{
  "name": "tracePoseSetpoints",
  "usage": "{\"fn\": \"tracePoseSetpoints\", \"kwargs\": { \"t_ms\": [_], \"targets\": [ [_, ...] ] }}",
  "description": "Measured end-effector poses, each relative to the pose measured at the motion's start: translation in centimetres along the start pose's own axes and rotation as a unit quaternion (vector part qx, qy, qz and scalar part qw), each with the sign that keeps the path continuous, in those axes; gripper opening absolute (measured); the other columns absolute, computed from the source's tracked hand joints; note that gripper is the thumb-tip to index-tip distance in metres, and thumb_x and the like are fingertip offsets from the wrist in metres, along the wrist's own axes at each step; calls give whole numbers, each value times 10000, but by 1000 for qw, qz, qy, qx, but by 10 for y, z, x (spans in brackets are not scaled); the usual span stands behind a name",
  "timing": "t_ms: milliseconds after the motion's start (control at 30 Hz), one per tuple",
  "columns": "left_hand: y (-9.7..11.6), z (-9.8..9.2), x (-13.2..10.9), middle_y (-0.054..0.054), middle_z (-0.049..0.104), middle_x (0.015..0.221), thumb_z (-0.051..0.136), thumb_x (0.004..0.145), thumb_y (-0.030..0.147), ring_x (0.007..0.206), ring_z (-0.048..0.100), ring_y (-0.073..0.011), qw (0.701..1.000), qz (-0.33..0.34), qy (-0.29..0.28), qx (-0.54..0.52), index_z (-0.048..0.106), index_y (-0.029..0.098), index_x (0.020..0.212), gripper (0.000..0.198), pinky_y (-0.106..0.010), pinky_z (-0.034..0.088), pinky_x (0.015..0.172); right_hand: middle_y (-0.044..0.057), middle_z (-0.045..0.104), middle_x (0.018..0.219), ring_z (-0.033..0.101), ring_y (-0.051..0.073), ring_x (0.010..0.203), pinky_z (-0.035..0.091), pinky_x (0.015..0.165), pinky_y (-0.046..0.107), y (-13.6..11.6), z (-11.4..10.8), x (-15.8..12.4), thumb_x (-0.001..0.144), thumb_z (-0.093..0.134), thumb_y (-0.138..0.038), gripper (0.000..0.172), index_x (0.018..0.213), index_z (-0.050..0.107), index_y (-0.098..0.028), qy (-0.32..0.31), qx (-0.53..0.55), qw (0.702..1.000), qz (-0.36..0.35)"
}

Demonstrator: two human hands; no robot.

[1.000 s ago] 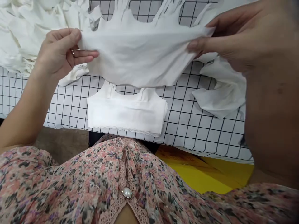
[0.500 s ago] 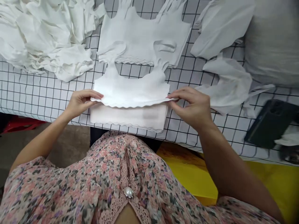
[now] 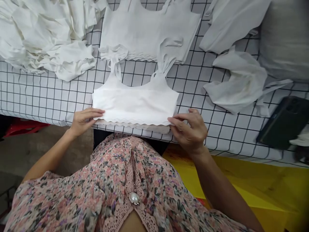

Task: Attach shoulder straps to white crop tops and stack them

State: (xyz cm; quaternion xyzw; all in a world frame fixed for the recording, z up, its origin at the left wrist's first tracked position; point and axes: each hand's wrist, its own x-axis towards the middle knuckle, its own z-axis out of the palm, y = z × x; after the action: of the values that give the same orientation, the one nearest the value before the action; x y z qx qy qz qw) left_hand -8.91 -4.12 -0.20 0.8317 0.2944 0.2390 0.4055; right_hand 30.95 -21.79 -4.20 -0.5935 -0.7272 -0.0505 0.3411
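In front of me a white strappy bra top [image 3: 136,103] with a scalloped hem lies flat, its thin straps pointing away from me. My left hand [image 3: 83,121] pinches the left end of its hem between thumb and fingers. At the right end of the hem, the thumb and forefinger of my right hand [image 3: 189,130] are closed on the edge. Beneath it, slightly nearer to me, the wavy edge of a folded off-white cloth stack [image 3: 154,128] shows; most of that stack is covered. Farther away lies a neat pile of similar white tops [image 3: 147,32].
A black-and-white checked cloth [image 3: 65,96] covers the table. Crumpled white garments [image 3: 45,35] are heaped at the left. Loose white garments [image 3: 241,80], a dark phone [image 3: 282,125] and a large pale bundle [image 3: 286,42] lie to the right. A yellow surface [image 3: 231,180] is below the table edge.
The bra top has come toward me and down, with both hands on its hem, and now covers most of the off-white stack. My right hand has moved left and nearer to me.
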Motion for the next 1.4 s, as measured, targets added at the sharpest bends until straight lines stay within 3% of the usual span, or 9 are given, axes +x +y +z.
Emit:
{"fn": "tracePoseSetpoints", "kwargs": {
  "t_ms": [300, 467, 600, 700, 867, 1000, 1167, 1300, 1400],
  "targets": [
    [1, 0, -18, -64, 837, 1191, 654, 1047, 201, 1124, 805, -207, 999, 20, -4, 47, 822, 276, 1159, 216, -399, 648, 1005, 46, 738, 964, 678, 168, 852, 585, 1077, 494, -1, -4, -21, 951, 678, -100, 246, 1108, 753, -274, -38, -22, 999, -10],
    [34, -12, -4, -93, 730, 1346, 831, 946, 426, 1069, 716, -220, 981, 9, -15, 192, 790, 326, 1285, 356, -377, 621, 894, 118, 776, 1199, 722, 280, 1063, 448, 1202, 635, -30, -4, 5, 1031, 617, -386, 496, 1497, 605, -217, -73, -45, 995, -44],
    [42, 35, 28, -132, 538, 1637, 538, 1111, 426, 1555, 475, -310, 967, -27, 19, 253, 547, 282, 1603, 512, -531, 419, 1283, 177, 381, 1745, 358, 353, 1629, 177, 1346, 667, -77, 47, 56, 1090, 327, -640, 814, 1735, 229, -154, -188, -31, 982, -7],
    [25, 81, 41, -181, 227, 1809, 384, 1122, 582, 1716, 149, -354, 958, -100, 12, 269, 252, 165, 1745, 761, -615, 133, 1397, 187, 174, 1810, 161, 323, 1707, 67, 1365, 662, -88, 80, 67, 1092, 230, -678, 889, 1758, 37, -122, -276, -33, 959, 48],
    [5, 98, 36, -161, 59, 1829, 469, 1038, 737, 1727, 10, -349, 946, -153, 31, 284, 131, 142, 1766, 999, -586, -25, 1414, 241, 92, 1814, 157, 397, 1695, 99, 1297, 775, -59, 47, 17, 1081, 235, -705, 957, 1730, -191, -145, -266, -113, 935, 207],
    [12, 88, 34, -175, 61, 1823, 548, 1034, 686, 1721, -16, -356, 948, -111, 35, 295, 113, 142, 1766, 1010, -606, -19, 1412, 292, 202, 1779, 230, 449, 1662, 134, 1258, 795, -53, 19, 8, 1103, 253, -619, 871, 1755, -28, -114, -197, -147, 938, 245],
    [21, 78, 22, -91, 199, 1816, 643, 1056, 498, 1719, 53, -334, 954, -6, 47, 295, 203, 311, 1753, 845, -646, 56, 1409, 170, 701, 1365, 587, 383, 1360, 291, 1228, 665, -55, 13, 2, 1088, 463, -487, 434, 1309, 709, -207, -81, -106, 960, 246],
    [17, 71, 8, -109, 324, 1776, 607, 1084, 449, 1705, 181, -302, 959, 52, -5, 279, 189, 296, 1755, 805, -591, 218, 1402, 121, 741, 966, 651, 357, 1079, 390, 1116, 652, -48, 1, -10, 1035, 589, -483, 335, 927, 732, -201, -66, -144, 940, 302],
    [14, 76, 15, -110, 280, 1792, 503, 1127, 417, 1710, 164, -280, 960, 52, -37, 272, 160, 278, 1761, 735, -559, 215, 1409, 181, 720, 1318, 617, 379, 1302, 312, 1217, 672, -54, 11, 15, 1094, 436, -458, 442, 1321, 695, -181, -81, -143, 951, 261]
  ]
}}
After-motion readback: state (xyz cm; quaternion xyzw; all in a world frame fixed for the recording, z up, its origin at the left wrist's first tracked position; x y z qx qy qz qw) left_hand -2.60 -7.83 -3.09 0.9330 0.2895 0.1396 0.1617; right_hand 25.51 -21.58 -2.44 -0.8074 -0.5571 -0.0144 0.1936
